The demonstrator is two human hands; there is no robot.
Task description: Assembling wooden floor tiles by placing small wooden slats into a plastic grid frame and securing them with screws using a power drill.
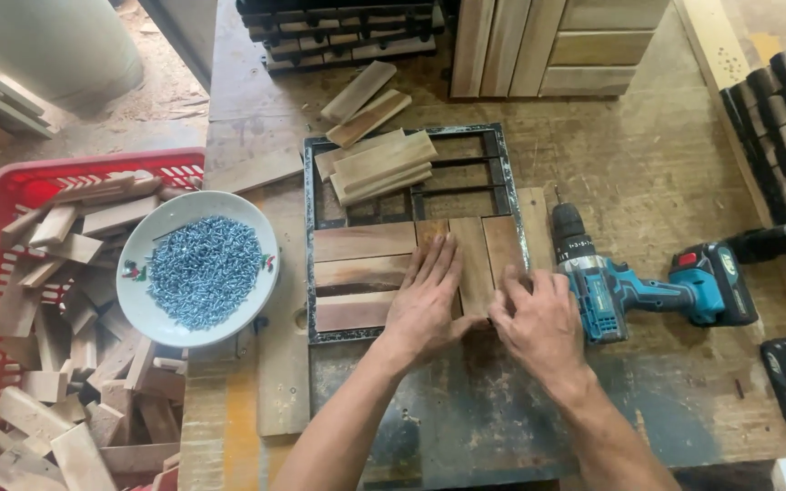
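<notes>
Workbench: flat fingers on slats

Two hands, one drill, one bowl

Worn wooden workbench, sawdust-strewn floor beside it

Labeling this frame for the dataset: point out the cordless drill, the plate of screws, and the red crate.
Cordless drill (634, 293), head view, on the blue body by the handle.
Plate of screws (143, 293), head view, on the bare white rim at left.
Red crate (11, 186), head view, on its upper red rim.
</notes>
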